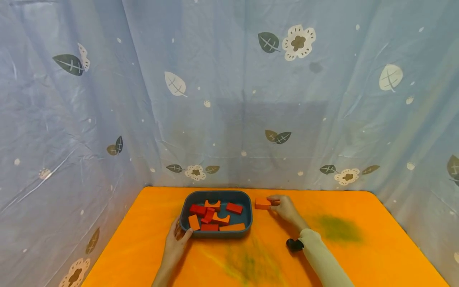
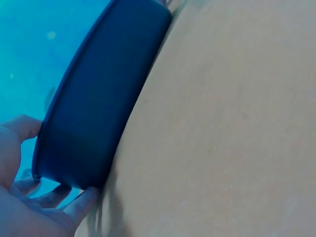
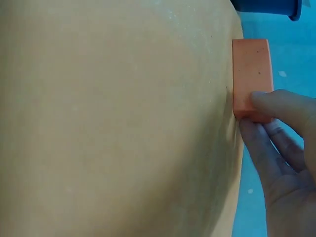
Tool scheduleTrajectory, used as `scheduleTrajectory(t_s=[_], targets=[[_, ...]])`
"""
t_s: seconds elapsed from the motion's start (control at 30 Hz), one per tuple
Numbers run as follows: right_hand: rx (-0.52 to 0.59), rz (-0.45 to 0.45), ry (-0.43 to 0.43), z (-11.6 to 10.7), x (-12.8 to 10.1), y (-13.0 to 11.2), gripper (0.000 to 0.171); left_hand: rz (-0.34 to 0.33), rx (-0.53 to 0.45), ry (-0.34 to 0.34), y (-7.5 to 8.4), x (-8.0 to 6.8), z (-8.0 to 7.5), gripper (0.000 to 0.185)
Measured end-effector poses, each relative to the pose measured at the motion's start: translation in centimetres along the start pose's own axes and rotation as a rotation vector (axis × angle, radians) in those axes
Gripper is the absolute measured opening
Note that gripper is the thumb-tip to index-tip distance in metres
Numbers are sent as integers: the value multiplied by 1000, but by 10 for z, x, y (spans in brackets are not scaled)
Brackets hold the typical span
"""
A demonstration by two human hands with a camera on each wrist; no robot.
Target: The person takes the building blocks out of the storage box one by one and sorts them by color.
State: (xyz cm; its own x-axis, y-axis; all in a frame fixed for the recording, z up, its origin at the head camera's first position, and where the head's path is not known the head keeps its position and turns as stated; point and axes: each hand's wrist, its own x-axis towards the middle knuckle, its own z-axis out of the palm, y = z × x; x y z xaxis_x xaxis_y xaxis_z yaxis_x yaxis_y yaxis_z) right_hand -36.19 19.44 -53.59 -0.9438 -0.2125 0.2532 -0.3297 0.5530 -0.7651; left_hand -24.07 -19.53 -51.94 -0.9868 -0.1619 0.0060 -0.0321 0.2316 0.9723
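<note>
— Right, R hand (image 1: 285, 207)?
— Pinching an orange block (image 1: 263, 203) w/ thumb and fingers, resting on the orange table (image 1: 358, 259) just beside the tray (image 1: 186, 207).
— L hand (image 1: 176, 243)?
— Fingers curled round the tray's near-left corner.
— Progress?
— Approx. nine red and orange blocks (image 1: 215, 218) in the tray; this one's outside, so prob. nearly done.

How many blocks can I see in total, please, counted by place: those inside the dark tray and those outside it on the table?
Blocks inside the tray: 8, red and orange, two of them with an arch cut-out.
Blocks outside the tray: 1, the orange block held by the right hand on the orange table.
Total: 9 blocks.
The left hand grips the tray's near corner.
</note>
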Motion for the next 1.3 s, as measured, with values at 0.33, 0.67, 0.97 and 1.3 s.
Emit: scheduleTrajectory(t_s=[0.33, 0.67, 0.97, 1.3], targets=[[-88, -115, -94, -6, 17, -67, 39, 6, -34, 11, 1, 7, -2, 75], [-110, -212, -434, 26, 15, -142, 37, 25, -40, 19, -2, 6, -3, 73], [-291, -102, -553, 58, 15, -137, 24, 20, -41, 16, -6, 5, 4, 73], [-590, -63, -560, 78, 11, -144, 18, 17, -75, 17, -3, 3, 4, 72]])
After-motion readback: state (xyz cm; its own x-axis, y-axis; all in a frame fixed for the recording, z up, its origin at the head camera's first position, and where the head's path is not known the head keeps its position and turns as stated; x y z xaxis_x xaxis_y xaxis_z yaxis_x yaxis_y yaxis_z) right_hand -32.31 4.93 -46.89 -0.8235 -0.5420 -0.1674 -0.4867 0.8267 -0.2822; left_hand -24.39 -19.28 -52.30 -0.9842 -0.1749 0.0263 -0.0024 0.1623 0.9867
